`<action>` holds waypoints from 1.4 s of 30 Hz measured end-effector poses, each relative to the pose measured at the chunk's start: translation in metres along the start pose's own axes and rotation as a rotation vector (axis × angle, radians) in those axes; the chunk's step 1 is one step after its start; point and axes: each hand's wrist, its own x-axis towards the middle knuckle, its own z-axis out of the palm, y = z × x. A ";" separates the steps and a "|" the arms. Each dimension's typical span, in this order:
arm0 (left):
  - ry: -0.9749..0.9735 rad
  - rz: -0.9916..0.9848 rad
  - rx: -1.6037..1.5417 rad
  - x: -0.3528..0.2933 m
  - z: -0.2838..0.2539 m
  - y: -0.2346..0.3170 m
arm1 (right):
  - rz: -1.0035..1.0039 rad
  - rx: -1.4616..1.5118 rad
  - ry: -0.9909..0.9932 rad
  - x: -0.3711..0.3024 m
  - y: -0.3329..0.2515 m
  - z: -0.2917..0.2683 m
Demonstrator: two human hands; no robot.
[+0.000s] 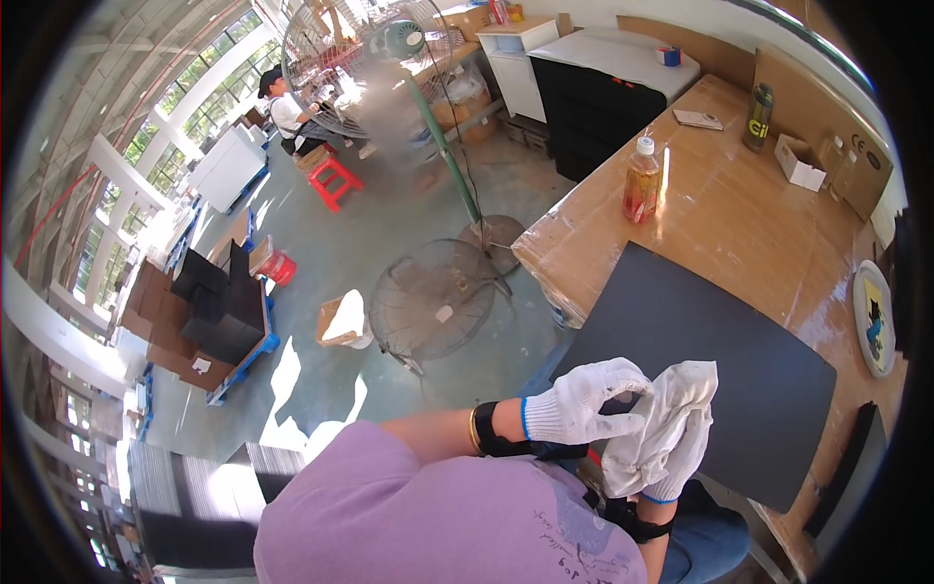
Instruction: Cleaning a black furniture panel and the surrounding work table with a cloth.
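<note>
the white cloth (673, 419) is lying between the two gloved hands, its long axis running from lower left to upper right, crossing in front of the dark panel (705, 316). the left hand (582, 401) is sitting just left of the cloth, thumb and forefinger curving round a dark gap, tips seeming to be pinching the cloth's near side. the right hand (673, 484) is mostly hiding under the cloth, only glove near the cuff showing; cannot tell whether its fingers are gripping or spreading. the cloth is touching both hands, so neither is clearly standing nearer. the panel is resting on the brown table (778, 258), lying beyond the hands, away from the body; its long axis is running from upper left to lower right, roughly across the cloth's line. its lower right part is lying nearer the right hand, its left corner nearer the left. counting: one cloth, one panel, two gloves. on the table, also counting one bottle of reddish drink (640, 185), one dark bottle (759, 117), one small white box (800, 164) and one oval plate (874, 318). on the floor, one fan guard (433, 300) is lying flat, one red stool (333, 179) is standing farther off, one co-worker (288, 115) sitting by it.
</note>
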 end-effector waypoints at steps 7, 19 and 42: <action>0.009 -0.196 0.019 0.004 0.001 -0.002 | -0.016 -0.034 -0.101 0.003 0.004 -0.002; -0.252 -0.560 -0.653 -0.006 0.017 -0.029 | 0.208 0.276 -0.186 -0.016 -0.008 -0.006; -0.157 -0.620 -0.328 0.005 0.025 -0.013 | -0.028 -0.221 0.178 -0.012 -0.021 0.003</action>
